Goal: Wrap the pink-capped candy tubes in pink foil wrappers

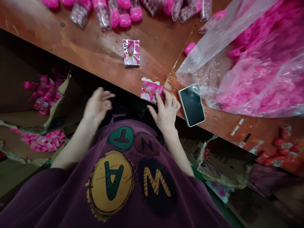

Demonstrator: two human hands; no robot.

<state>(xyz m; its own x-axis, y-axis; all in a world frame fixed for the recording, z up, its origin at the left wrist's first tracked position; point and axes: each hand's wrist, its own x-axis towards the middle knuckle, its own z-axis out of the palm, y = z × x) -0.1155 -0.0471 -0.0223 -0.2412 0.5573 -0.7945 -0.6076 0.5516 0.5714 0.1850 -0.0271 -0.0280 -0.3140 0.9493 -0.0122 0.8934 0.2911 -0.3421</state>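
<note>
Two pink printed pieces (149, 90); right hand (167, 110) touching one

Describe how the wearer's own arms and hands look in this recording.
The left hand and right hand are ungloved, with no ring or watch visible. The forearms are bare below the plain purple sleeves.

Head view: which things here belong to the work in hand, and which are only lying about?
Likely belonging to the work:
- pink printed piece, under the fingertips of the right hand
- similar shiny prints
- pink-capped containers
- plastic bag of pink pieces

Probably just lying about:
- phone
- dark-handled tool
</note>
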